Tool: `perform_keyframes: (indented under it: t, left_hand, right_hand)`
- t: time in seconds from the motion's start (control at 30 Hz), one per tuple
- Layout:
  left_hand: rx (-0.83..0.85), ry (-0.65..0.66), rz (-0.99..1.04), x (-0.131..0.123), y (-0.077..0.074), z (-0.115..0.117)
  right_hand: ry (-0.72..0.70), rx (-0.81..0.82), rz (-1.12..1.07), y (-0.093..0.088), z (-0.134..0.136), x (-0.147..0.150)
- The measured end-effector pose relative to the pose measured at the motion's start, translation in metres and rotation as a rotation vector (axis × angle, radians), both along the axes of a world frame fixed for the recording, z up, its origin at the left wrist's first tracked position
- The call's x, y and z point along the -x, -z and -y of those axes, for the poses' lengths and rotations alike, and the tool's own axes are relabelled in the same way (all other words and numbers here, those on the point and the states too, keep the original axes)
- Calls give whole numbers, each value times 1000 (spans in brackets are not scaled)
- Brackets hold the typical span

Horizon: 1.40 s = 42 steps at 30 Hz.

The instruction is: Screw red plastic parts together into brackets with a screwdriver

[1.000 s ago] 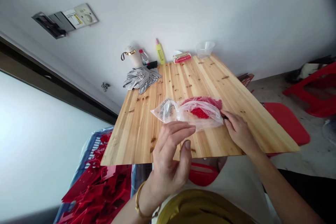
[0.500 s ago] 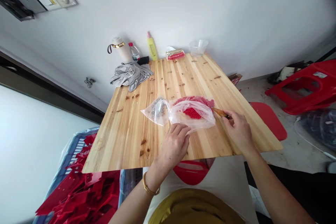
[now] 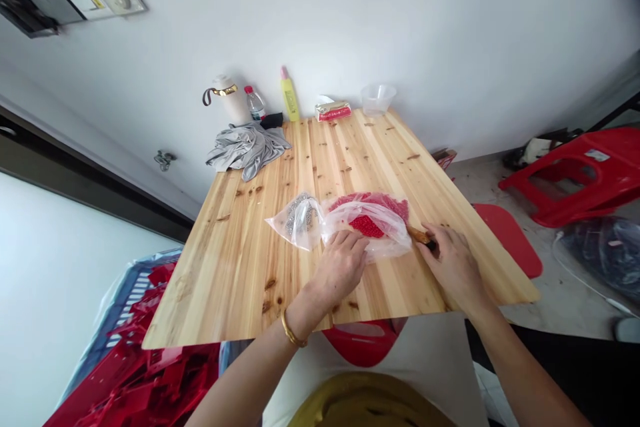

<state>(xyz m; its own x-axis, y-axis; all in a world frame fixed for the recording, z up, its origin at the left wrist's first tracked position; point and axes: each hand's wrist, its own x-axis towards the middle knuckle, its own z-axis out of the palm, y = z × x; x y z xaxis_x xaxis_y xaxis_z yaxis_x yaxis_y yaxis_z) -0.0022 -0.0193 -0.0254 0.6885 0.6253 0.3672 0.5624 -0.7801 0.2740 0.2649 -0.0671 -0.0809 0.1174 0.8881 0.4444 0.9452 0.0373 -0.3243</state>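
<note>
A clear plastic bag of small red beads lies on the wooden table in front of me. At its near left edge, my left hand has bent fingers gripping the film. My right hand is closed around a slim tool with an amber-brown handle and a black end. The tool's tip points left at the bag's right side; what kind of tool it is I cannot make out. Touching the bag on the left is a smaller clear bag of silvery grey pieces.
Along the table's back edge stand a white flask, a small bottle, a yellow bottle, a tissue pack and a clear tub. A grey cloth lies back left. Below left, a blue basket holds red parts.
My left hand has shifted a little further onto the near edge of the bead bag. The view has tilted slightly; the right hand still holds the tool beside the bag.
</note>
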Motion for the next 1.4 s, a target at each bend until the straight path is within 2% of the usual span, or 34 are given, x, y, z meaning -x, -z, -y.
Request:
perform_keyframes:
  t: [0.17, 0.4, 0.47, 0.63, 0.8, 0.9, 1.13, 1.27, 1.4]
  left_hand:
    - [-18, -48, -145, -10, 9, -16]
    - [9, -156, -27, -18, 7, -22]
    - [18, -151, 9, -18, 6, -22]
    - [15, -27, 36, -7, 0, -14]
    - [57, -40, 146, 18, -4, 8]
    - [64, -92, 214, 33, 3, 24]
    - [61, -195, 244, 58, 32, 49]
    - [50, -191, 250, 70, 45, 50]
    - [6, -169, 244, 81, 52, 40]
  right_hand:
    - [51, -7, -117, -3, 2, 0]
    - [118, 8, -19, -2, 8, 6]
    - [132, 12, -11, -3, 7, 8]
    - [115, 39, 33, -7, 4, 11]
    - [75, 25, -24, -5, 2, 9]
    - [70, -6, -68, -3, 4, 10]
    - [92, -14, -141, -4, 6, 18]
    - [102, -17, -183, -5, 6, 19]
    - [100, -18, -242, -7, 6, 21]
